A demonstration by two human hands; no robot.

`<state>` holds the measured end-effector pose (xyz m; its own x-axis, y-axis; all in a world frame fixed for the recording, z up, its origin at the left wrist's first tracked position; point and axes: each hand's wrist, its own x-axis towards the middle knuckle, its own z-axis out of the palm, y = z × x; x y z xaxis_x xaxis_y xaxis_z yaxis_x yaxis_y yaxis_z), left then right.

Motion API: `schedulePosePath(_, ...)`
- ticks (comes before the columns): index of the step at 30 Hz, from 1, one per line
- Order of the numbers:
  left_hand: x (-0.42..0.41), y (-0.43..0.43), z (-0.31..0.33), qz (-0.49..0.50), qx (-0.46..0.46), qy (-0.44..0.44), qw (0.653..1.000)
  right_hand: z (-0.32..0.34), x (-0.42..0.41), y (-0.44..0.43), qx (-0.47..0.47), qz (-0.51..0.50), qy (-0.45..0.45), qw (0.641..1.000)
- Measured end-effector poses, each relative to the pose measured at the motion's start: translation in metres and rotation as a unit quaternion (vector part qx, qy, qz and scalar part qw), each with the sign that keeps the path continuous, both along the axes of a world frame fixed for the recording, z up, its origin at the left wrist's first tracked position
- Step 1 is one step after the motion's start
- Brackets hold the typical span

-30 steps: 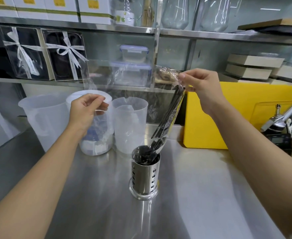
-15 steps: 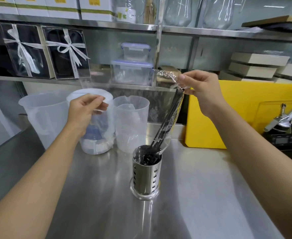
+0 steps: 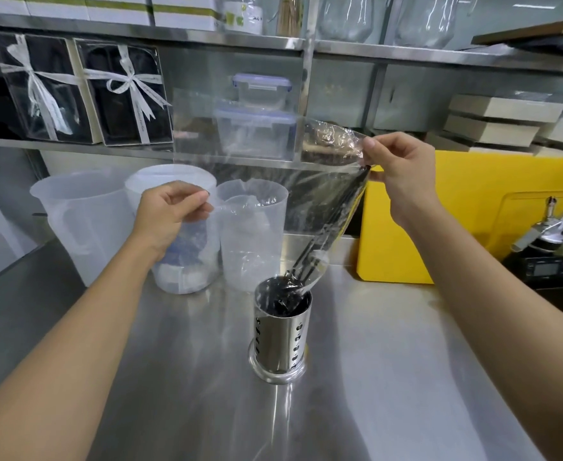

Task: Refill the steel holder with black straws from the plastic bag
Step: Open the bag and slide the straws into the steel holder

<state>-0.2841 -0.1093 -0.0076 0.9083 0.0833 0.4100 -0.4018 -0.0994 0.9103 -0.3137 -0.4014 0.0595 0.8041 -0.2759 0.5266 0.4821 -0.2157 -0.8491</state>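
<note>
Bag tipped so straws slide into the holder

The right hand pinches the plastic bag high; the left hand pinches its far-left corner, spreading it. Black straws slant down into the steel holder at centre.

The holder is shiny steel, with rows of small dark holes on its wall. The straws are black. The bag is clear, without colour, and shows pale glints where it is creased. The bench is grey brushed steel with soft white reflections. Near its back edge the three jugs are milky white and half transparent; the middle one shows something blue inside. At the back right the board is bright yellow. On the shelf the two boxes are black with white ribbon bows. The tubs are clear with pale blue lids.
</note>
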Motion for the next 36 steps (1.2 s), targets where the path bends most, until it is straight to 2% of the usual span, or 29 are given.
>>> schedulePosePath(5, 0.004, 0.000, 0.000, 0.023, 0.012, -0.019, 0.999, -0.008, 0.001, 0.000, 0.020, 0.039, 0.020, 0.999)
schedulePosePath(10, 0.002, 0.003, -0.009, 0.017, -0.015, 0.004, 1.000, -0.029, 0.004, -0.003, 0.010, 0.141, 0.129, 0.982)
schedulePosePath(14, 0.000, 0.007, -0.008, -0.039, -0.024, 0.035, 0.998, -0.043, 0.004, -0.003, 0.008, 0.160, 0.147, 0.976)
schedulePosePath(17, -0.003, 0.008, -0.008, -0.084, 0.030, 0.054, 0.995, -0.049, 0.006, -0.001, 0.001, 0.173, 0.151, 0.973)
schedulePosePath(24, -0.001, -0.003, 0.010, 0.027, -0.002, -0.024, 0.999, -0.049, 0.009, 0.002, 0.007, 0.116, 0.109, 0.987)
schedulePosePath(33, 0.001, -0.005, 0.008, -0.037, 0.039, -0.011, 0.998, -0.057, 0.007, -0.014, 0.053, 0.092, 0.123, 0.987)
schedulePosePath(36, 0.002, -0.004, 0.007, -0.016, 0.041, -0.012, 0.999, -0.058, 0.006, -0.016, 0.040, 0.081, 0.117, 0.989)
